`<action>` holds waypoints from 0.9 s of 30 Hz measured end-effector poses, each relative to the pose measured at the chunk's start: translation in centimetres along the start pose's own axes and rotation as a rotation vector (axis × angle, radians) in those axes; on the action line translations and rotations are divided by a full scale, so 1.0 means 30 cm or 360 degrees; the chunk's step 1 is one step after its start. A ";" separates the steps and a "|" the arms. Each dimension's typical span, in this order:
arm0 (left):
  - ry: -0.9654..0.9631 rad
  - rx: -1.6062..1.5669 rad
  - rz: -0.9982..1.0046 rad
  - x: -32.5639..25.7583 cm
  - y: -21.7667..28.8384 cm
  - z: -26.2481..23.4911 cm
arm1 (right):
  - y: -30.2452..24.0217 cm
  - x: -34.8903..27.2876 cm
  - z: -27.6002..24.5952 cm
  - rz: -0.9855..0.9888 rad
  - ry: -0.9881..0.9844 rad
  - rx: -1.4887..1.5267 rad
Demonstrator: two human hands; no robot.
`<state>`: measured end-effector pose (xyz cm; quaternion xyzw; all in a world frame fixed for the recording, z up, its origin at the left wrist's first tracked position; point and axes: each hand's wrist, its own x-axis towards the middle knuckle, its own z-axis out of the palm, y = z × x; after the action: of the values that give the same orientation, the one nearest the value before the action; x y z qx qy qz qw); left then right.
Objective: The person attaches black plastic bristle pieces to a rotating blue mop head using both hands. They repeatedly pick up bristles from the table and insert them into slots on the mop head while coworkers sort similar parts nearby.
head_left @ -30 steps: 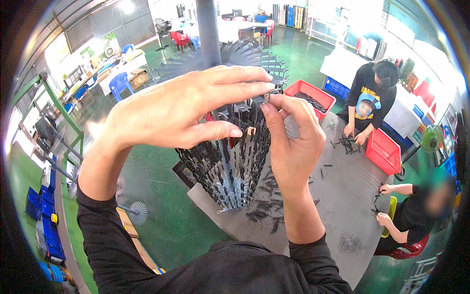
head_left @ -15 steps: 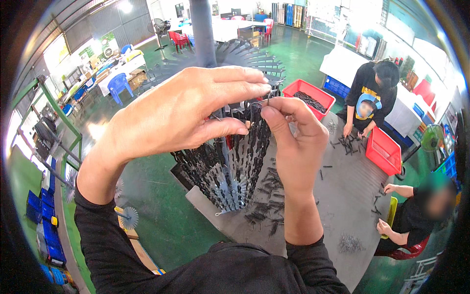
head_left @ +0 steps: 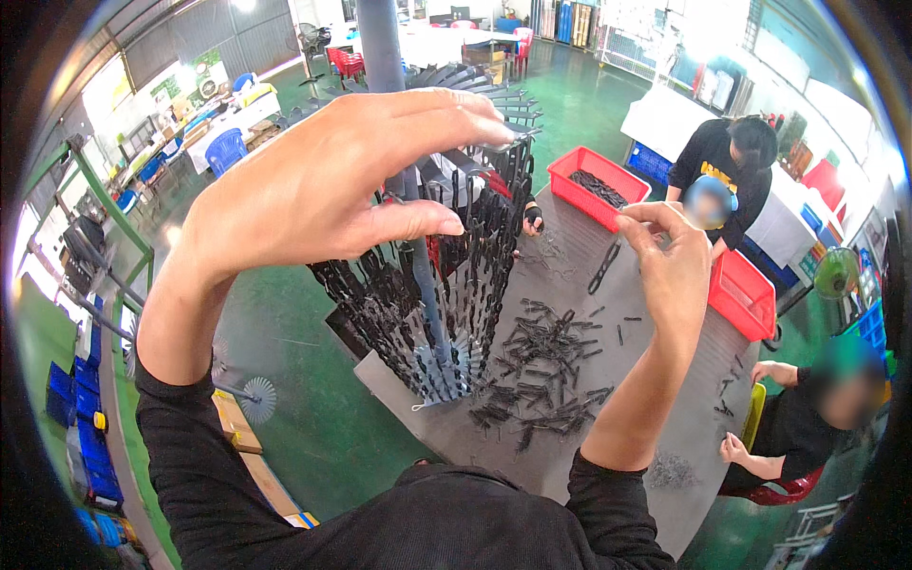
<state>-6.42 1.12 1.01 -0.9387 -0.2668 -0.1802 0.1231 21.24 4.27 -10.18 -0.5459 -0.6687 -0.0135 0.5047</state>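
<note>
- The right hand pinches thumb against forefinger, with one black strip hanging just left of and below those fingertips.
- The strip's long axis runs steeply, its top leaning toward the fingertips and its lower end slanting away to the left.
- From the right hand, the cone of hanging strips lies to the left, well apart; the left hand is nearer, arched over the cone's top.
- The left hand's fingers stretch rightward, side by side, with the thumb spread away below them.
- Below and left of the right hand, a pile of loose strips lies on the table.
- The left palm is hidden, so whether it touches anything cannot be told; the link between pinch and strip is too small to make out.
- Past the cone, only a co-worker's hand shows.
</note>
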 end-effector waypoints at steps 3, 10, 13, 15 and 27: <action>0.0027 0.0005 0.0004 0.020 0.019 0.000 | -0.024 -0.004 0.020 -0.0149 0.0102 -0.0009; 0.0043 0.0175 -0.0159 0.065 0.070 0.038 | -0.228 -0.016 0.189 -0.0361 0.0492 0.0863; 0.0119 0.0160 -0.0156 0.067 0.072 0.062 | -0.238 -0.017 0.199 -0.0278 0.0515 0.0961; 0.0143 0.0188 -0.0145 0.072 0.073 0.068 | -0.239 -0.021 0.204 -0.0246 0.0545 0.0982; 0.0082 0.0190 -0.0149 0.078 0.108 0.053 | -0.189 -0.005 0.133 0.0129 -0.0250 0.2044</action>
<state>-2.36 0.04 0.10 -0.9111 -0.3176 -0.1937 0.1773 14.36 4.14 -9.22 -0.1595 -0.5575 0.4481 0.6804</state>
